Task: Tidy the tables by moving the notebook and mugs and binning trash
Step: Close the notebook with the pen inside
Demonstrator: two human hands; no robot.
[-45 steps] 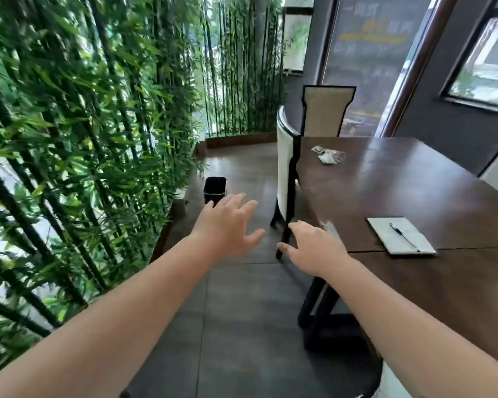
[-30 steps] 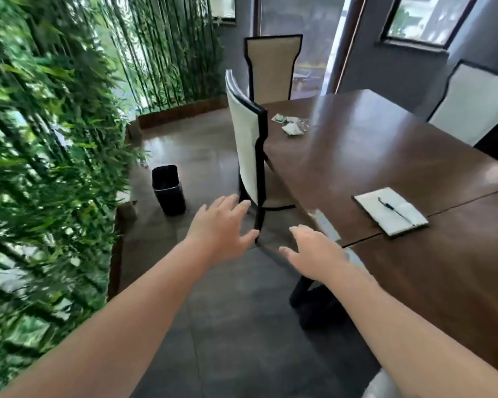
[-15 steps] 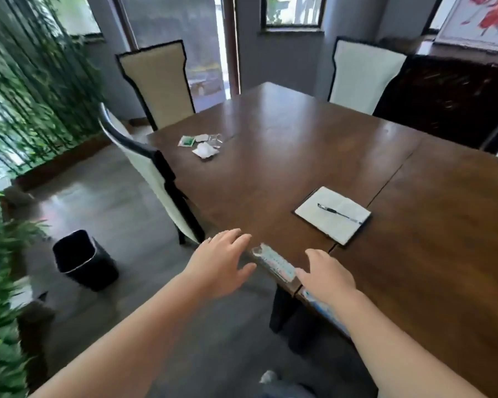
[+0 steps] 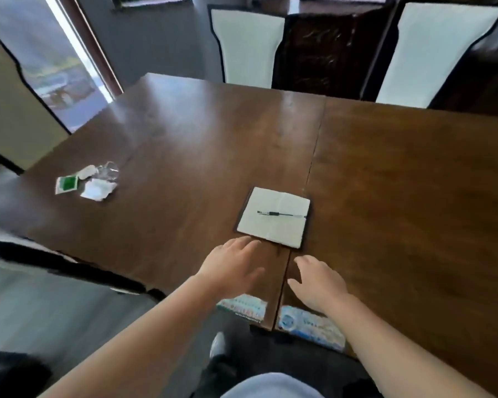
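An open white notebook (image 4: 273,216) with a dark cover lies on the brown wooden table (image 4: 184,133), and a black pen (image 4: 281,214) rests across its page. My left hand (image 4: 233,265) hovers open just below the notebook's near left corner. My right hand (image 4: 318,281) is open too, over the table a little nearer the front edge. At the table's left lies trash (image 4: 88,182): a green and white packet, crumpled white paper and clear plastic wrap. No mugs are in view.
Two white-backed chairs (image 4: 247,47) stand at the table's far side with a dark cabinet (image 4: 328,53) between them. A beige chair (image 4: 9,110) is at the left end, another chair back (image 4: 55,262) at near left. Printed labels (image 4: 308,326) line the table's front edge.
My view has swung right from the bamboo wall and the black bin to the table. Both hands have moved forward over the table top, toward the notebook.
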